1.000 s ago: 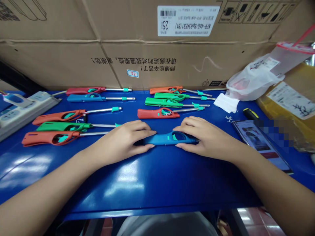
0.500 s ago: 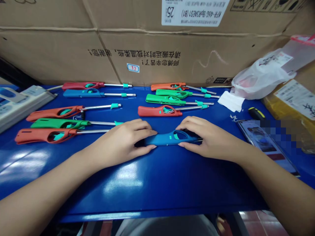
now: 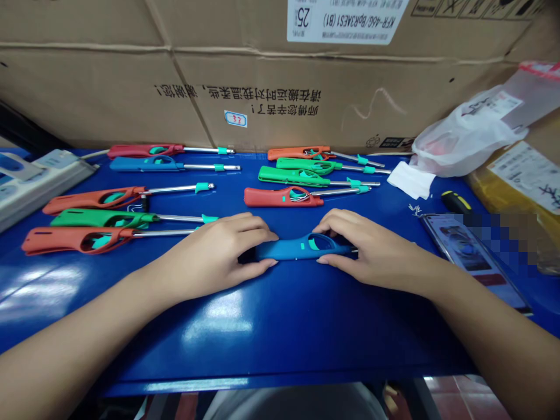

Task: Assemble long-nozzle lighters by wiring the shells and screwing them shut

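Two hands fill my remote view: fingers of the left hand (image 3: 223, 251) and right hand (image 3: 376, 248) are clamped on either end of a blue lighter's handle (image 3: 289, 248), between the tabletop's (image 3: 306, 332) front and back edges. Across the last second I see that grip unchanged, suggesting a steady hold.

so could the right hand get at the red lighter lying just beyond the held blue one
Probably yes: nothing visible stands between the right hand and the red lighter. The hand's grip is on the blue lighter, though, so it would likely have to let go first.
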{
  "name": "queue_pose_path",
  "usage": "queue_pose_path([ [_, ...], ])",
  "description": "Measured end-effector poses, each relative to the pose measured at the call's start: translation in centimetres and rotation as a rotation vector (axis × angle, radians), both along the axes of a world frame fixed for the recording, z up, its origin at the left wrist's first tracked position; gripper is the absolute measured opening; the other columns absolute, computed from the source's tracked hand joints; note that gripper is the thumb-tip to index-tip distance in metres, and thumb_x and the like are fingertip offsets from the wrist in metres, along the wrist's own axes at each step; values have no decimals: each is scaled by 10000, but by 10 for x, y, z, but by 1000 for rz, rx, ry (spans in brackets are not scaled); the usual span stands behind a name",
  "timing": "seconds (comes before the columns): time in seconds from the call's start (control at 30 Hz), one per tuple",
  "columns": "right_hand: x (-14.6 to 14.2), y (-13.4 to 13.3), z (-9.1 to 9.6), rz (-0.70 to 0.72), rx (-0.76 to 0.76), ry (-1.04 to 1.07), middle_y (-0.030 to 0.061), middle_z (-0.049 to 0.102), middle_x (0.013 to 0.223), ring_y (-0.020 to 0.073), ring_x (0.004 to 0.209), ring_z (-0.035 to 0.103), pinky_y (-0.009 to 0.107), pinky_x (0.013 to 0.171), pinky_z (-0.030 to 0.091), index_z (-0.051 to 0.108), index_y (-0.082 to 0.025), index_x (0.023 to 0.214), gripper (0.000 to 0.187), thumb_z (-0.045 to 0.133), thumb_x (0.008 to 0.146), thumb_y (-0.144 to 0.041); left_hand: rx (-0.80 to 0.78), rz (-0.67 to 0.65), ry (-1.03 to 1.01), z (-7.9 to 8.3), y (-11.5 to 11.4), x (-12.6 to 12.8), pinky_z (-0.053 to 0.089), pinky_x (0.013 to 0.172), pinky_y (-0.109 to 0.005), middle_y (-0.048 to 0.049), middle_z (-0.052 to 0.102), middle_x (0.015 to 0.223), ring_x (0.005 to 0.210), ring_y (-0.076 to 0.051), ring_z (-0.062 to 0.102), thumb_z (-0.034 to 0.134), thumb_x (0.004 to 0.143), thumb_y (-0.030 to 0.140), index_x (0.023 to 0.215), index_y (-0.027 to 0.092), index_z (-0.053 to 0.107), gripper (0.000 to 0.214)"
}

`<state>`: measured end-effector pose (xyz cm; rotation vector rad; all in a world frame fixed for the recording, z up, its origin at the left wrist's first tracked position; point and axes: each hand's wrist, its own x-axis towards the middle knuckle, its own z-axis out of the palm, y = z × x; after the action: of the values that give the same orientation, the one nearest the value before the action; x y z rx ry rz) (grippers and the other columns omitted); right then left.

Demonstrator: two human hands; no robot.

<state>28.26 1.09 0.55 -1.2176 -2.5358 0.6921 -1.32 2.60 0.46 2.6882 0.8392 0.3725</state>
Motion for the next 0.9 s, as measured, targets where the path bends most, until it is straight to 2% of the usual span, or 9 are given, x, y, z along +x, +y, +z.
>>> queue_pose_path([
  [0.17, -1, -3, 1, -43, -35, 1, 40, 657, 1145, 234, 1057, 616, 390, 885, 510, 599, -263, 1163, 254, 698, 935, -311, 4, 19, 2, 2, -2, 3, 582, 904, -371, -81, 721, 1137, 1002, -228, 700, 620, 994, 333, 1193, 194, 691, 254],
  [0.53, -1, -4, -1, -12, 8, -6, 59, 654, 1157, 237, 1083, 617, 387, 903, 507, 604, -230, 1162, 239, 685, 947, -295, 81, -9, 30, -1, -3, -1, 592, 857, -373, -72, 726, 1116, 975, -239, 717, 642, 994, 378, 1202, 193, 696, 283],
  [0.67, -4, -4, -1, 36, 107, -104, 85, 666, 1176, 257, 1056, 633, 427, 901, 505, 633, -183, 1212, 276, 653, 964, -302, 179, -4, 69, -2, -6, 2, 595, 795, -390, -74, 728, 1086, 943, -261, 719, 646, 971, 303, 1208, 179, 700, 273],
  [0.77, -6, -3, -1, 87, 221, -151, 90, 696, 1131, 265, 996, 655, 436, 865, 503, 689, -163, 1177, 263, 651, 958, -304, 242, 6, 90, -2, -9, 5, 590, 776, -406, -84, 728, 1075, 931, -277, 715, 627, 954, 250, 1245, 164, 689, 310],
  [0.9, -5, -2, -3, 128, 286, -133, 75, 722, 1096, 243, 970, 671, 412, 856, 490, 737, -182, 1135, 237, 575, 1013, -303, 268, 20, 60, -4, -9, 7, 586, 775, -384, -73, 733, 1038, 899, -250, 718, 543, 1037, 305, 1240, 171, 685, 282],
])
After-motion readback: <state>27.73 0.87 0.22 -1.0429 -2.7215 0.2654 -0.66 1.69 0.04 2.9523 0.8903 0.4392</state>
